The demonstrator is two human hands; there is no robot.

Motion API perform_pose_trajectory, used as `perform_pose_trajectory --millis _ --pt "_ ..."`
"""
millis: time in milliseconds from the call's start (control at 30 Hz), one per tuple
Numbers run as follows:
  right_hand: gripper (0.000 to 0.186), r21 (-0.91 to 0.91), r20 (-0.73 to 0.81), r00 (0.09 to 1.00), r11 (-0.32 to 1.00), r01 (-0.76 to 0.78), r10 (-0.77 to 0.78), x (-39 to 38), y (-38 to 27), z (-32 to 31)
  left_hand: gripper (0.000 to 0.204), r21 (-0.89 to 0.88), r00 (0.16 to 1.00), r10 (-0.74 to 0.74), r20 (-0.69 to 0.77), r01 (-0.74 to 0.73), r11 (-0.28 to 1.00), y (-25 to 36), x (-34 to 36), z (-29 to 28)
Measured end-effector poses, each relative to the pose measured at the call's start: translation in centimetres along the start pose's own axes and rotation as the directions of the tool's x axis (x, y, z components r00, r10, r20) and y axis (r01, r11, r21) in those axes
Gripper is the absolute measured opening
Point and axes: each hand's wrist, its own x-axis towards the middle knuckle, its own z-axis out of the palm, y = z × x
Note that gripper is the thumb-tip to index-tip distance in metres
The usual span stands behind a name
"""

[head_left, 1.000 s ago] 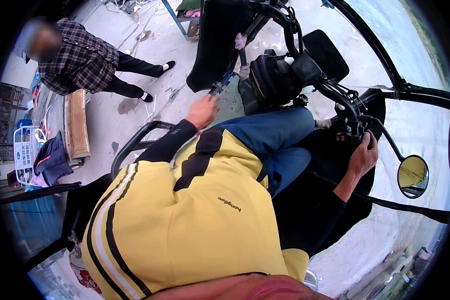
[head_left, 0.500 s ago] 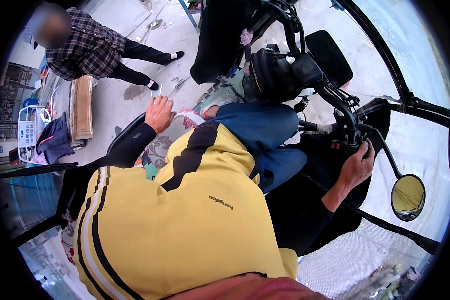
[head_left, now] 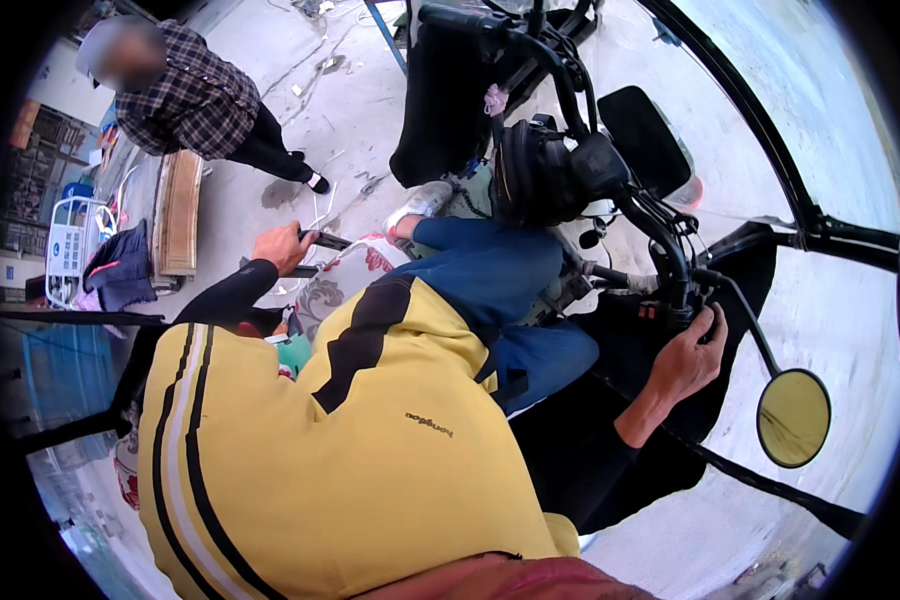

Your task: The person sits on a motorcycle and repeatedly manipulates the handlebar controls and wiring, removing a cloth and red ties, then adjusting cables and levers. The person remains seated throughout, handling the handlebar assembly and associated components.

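Observation:
I am seated on a vehicle with motorcycle-style handlebars. My right hand [head_left: 685,355] is closed about the end of the black handlebar [head_left: 676,262], by its switches and brake lever; the grip itself is mostly hidden by the fingers. At my left side, my left hand [head_left: 282,248] is closed on a black bar [head_left: 325,240] beside the flower-patterned seat [head_left: 360,262]. A round mirror [head_left: 794,418] sticks out on a thin stalk near my right hand. Between the handlebar's two sides are a black bag-like cover [head_left: 535,170] and a dark rectangular panel [head_left: 645,135].
A dark frame bar [head_left: 745,100] with clear sheeting curves round the front right. On the left, a person [head_left: 195,95] in a checked shirt stands on the concrete floor [head_left: 360,110]. Nearby are a wooden panel [head_left: 178,215] and a white metal frame [head_left: 65,250] with dark cloth [head_left: 120,265].
My left hand has moved left and down and now grips the bar, its fingers no longer spread. The right hand stays at the handlebar. The person's legs have shifted closer together.

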Motion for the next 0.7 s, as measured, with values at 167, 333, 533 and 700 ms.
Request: perform_pose_trajectory --millis 167,333,533,700 --pt "0.037 -0.053 0.017 1.000 0.998 0.024 -0.023 -0.4 0.3 -0.4 0.063 -0.070 0.999 0.026 -0.026 -0.028 0.997 0.1 0.4 0.0" --pt "0.040 -0.087 0.018 0.998 0.994 0.059 -0.058 -2.0 -0.3 -0.3 0.065 -0.101 0.998 -0.002 0.064 0.008 0.995 0.8 1.0 -1.8" --pt "0.044 -0.157 0.001 0.999 0.987 0.034 -0.034 -4.5 -1.7 0.2 0.066 -0.211 0.997 -0.014 0.081 0.031 0.977 0.3 1.2 -2.2" --pt "0.049 -0.273 -0.003 1.000 0.962 -0.019 0.019 -4.0 -2.1 -0.1 0.063 -0.264 0.999 0.001 0.041 0.010 0.964 1.3 1.9 -3.1"
